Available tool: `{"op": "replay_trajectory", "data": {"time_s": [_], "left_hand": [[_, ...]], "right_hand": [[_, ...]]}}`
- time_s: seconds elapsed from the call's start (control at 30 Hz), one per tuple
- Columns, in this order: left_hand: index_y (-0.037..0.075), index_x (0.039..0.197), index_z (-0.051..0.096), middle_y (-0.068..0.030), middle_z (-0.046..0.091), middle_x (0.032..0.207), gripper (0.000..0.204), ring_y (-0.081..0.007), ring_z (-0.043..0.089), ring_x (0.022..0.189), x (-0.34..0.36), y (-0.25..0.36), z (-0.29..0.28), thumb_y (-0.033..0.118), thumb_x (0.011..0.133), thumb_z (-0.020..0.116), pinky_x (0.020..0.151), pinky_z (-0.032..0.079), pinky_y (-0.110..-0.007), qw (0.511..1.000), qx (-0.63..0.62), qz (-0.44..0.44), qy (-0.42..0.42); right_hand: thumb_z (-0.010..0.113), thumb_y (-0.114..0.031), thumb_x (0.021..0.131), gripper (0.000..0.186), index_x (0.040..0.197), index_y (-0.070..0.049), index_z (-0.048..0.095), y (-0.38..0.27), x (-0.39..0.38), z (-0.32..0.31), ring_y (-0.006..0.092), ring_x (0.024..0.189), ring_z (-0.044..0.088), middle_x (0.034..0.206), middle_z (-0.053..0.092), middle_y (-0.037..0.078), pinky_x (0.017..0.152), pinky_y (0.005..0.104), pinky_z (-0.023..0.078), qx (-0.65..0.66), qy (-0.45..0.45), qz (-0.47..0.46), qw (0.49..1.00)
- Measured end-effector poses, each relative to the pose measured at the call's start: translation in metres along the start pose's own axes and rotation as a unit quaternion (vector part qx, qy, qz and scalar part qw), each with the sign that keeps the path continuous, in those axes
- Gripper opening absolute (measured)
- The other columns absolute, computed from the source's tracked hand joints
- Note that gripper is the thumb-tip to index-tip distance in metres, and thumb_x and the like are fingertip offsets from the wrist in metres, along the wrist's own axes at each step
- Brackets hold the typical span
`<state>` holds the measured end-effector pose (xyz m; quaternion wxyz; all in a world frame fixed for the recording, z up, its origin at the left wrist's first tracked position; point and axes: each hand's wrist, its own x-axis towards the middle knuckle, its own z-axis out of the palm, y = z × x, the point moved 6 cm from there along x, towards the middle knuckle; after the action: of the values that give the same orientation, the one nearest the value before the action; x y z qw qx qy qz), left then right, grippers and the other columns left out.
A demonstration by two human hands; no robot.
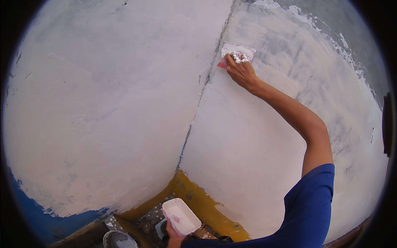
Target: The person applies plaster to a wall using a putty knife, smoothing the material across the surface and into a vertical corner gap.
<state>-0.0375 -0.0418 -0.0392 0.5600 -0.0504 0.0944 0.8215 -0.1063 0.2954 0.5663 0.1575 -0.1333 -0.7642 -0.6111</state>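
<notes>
My right hand [242,75] is closed on a putty spreader [245,49], pressed to the right-hand wall [248,128] close to the inside corner. White putty coats the spreader and my fingers, and a bit of red shows at its left edge. Low in the picture, my left hand [174,236] grips the lower left side of a white rectangular tub [191,216]. Pinkish smears and white putty mark the inside of the tub. Part of the left hand is hidden beneath the tub.
The left wall [103,95] is coated whitish, with blue paint [35,217] showing low down. A dark, rough corner line [192,124] divides the walls. Yellow paint [206,200] borders the bottom of the corner. A bucket [120,239] stands at the lower left.
</notes>
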Motion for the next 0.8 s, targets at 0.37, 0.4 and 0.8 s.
{"op": "replay_trajectory", "data": {"time_s": [0.37,0.4,0.8], "left_hand": [[0.016,0.147,0.036,-0.0125,0.047,0.143,0.070,-0.0403,0.047,0.128,-0.006,0.001,-0.006,0.057,0.092,0.047,0.104,0.037,-0.064,1.000,0.002,0.007,0.019],[0.016,0.147,0.035,-0.0124,0.047,0.143,0.070,-0.0403,0.047,0.128,-0.006,0.001,-0.002,0.057,0.092,0.048,0.104,0.037,-0.064,1.000,0.004,0.008,0.008],[0.016,0.148,0.033,-0.0143,0.045,0.144,0.072,-0.0415,0.046,0.129,-0.005,0.002,0.002,0.057,0.092,0.046,0.105,0.036,-0.065,1.000,0.023,-0.008,0.018]], "right_hand": [[0.059,-0.001,0.078,0.028,0.103,-0.005,0.072,0.160,0.042,-0.103,0.0292,0.091,0.066,0.094,0.068,0.009,0.069,0.0391,0.058,0.015,0.150,0.201,0.968],[0.058,0.000,0.079,0.027,0.102,-0.005,0.072,0.180,0.041,-0.103,0.0297,0.091,0.067,0.094,0.068,0.009,0.069,0.0385,0.058,-0.043,0.159,0.211,0.963],[0.059,0.002,0.076,0.027,0.101,0.002,0.067,-0.029,-0.046,-0.041,0.0266,0.099,0.063,0.098,0.062,0.012,0.079,0.0392,0.053,0.101,-0.063,-0.004,0.993]]}}
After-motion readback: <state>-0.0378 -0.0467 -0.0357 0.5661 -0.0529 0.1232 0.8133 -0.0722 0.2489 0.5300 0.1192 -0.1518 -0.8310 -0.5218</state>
